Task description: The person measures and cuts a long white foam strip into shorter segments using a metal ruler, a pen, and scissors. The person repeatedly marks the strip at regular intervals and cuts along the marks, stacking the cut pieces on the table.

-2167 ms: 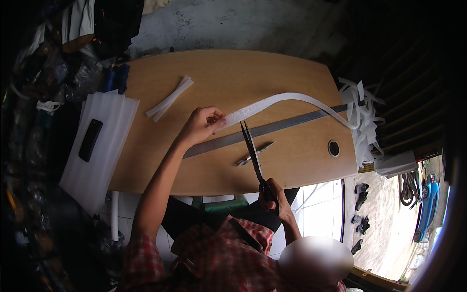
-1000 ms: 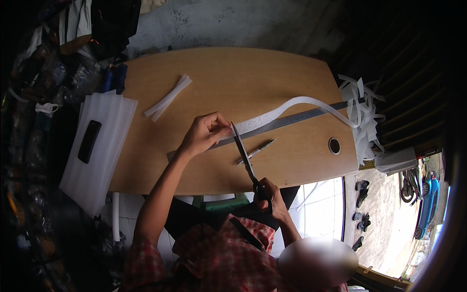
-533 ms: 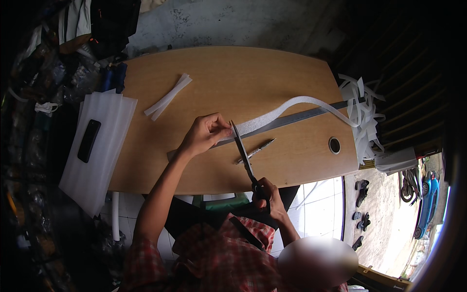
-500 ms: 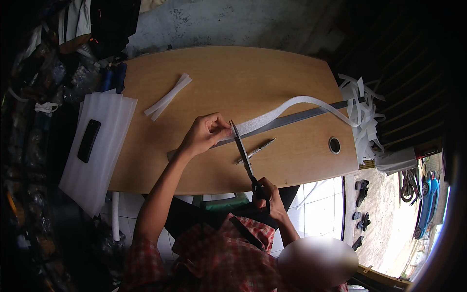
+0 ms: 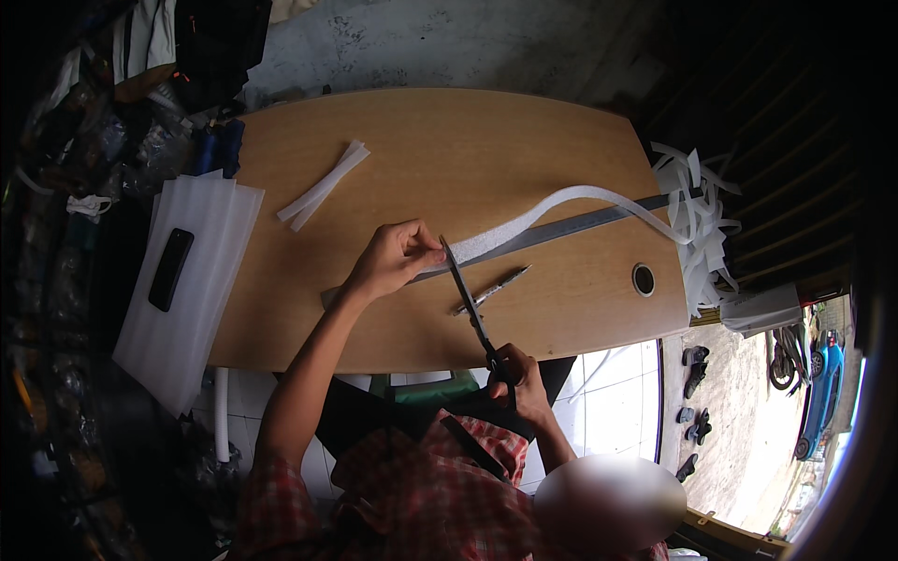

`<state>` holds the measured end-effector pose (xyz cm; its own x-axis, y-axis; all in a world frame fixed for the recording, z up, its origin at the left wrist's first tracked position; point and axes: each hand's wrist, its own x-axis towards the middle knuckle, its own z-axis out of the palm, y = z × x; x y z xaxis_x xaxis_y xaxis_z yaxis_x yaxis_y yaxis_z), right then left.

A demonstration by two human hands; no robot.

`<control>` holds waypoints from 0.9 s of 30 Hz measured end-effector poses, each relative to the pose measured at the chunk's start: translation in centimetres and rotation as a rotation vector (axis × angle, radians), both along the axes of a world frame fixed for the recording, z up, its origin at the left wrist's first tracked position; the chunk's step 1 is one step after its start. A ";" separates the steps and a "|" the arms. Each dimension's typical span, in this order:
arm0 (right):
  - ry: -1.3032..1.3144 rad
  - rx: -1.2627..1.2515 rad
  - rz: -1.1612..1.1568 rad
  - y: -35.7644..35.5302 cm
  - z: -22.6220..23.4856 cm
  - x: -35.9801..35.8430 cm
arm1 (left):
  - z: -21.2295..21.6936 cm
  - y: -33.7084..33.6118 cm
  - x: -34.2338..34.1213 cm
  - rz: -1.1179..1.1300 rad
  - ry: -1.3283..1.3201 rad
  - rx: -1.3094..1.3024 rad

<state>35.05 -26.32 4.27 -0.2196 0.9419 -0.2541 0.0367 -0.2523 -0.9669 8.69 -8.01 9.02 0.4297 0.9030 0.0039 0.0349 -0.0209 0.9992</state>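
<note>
My left hand (image 5: pixel 391 257) pinches the near end of a long white foam-like strip (image 5: pixel 500 236) between thumb and fingers. The strip arches away to the right, toward the table's right edge. My right hand (image 5: pixel 526 383) grips black-handled scissors (image 5: pixel 470 304) by their loops. Their blades reach up and lie across the strip, right beside my left fingertips. Beneath the strip a long grey flat bar (image 5: pixel 582 224), like a ruler, lies slantwise on the table (image 5: pixel 449 140). A slim pen-like tool (image 5: pixel 503 285) rests just right of the blades.
Two crossed white strips (image 5: pixel 323 187) lie at the table's left. White sheets (image 5: pixel 210 262) bearing a black phone (image 5: pixel 170 269) jut past the left edge. Tangled white strips (image 5: pixel 700 248) hang at the right edge. A round cable hole (image 5: pixel 643 280) pierces the tabletop near there.
The scissor blades have come closer together across the strip, and their tips have shifted slightly left. My left hand keeps its pinch in nearly the same place.
</note>
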 end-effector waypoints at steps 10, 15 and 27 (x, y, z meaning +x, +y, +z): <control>0.085 -0.056 -0.070 0.1 -0.2 -0.4 | 1.2 1.3 -2.5 0.138 0.084 0.015; 0.158 -0.013 -0.050 1.2 -0.2 0.7 | 1.5 8.7 -9.0 0.336 0.215 0.224; 0.167 0.012 -0.042 2.1 -0.1 0.7 | -6.0 20.2 -13.9 0.557 0.378 0.213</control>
